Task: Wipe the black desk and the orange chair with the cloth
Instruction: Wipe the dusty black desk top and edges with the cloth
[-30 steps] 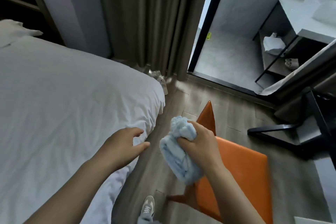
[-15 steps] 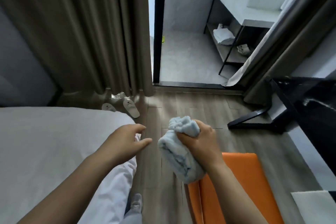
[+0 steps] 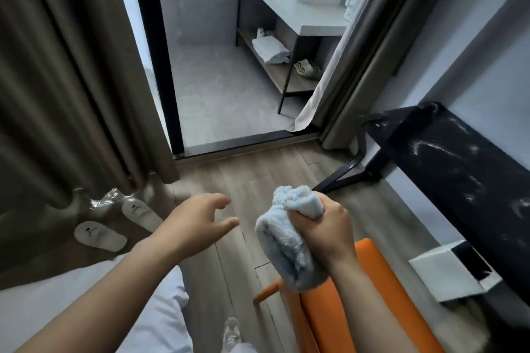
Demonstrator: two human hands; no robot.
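Observation:
My right hand [image 3: 324, 233] grips a bunched light-blue cloth [image 3: 289, 241], held in the air above the near corner of the orange chair [image 3: 338, 315]. The chair sits at the bottom right, partly hidden by my right forearm. My left hand [image 3: 198, 223] hovers over the wooden floor with fingers spread and relaxed, holding nothing. The black desk [image 3: 459, 169] runs along the right wall, its top streaked with pale dust or smears.
A white box [image 3: 447, 272] rests on the desk's near end. The white bed [image 3: 86, 309] fills the bottom left. Two white slippers [image 3: 100, 235] lie by the brown curtain [image 3: 71, 80]. Ahead, a doorway opens onto a tiled bathroom with a sink stand [image 3: 298, 17].
The view has swung right, away from the bed, so the black desk and the bathroom are now in view. Both hands keep much the same pose, the cloth still gripped.

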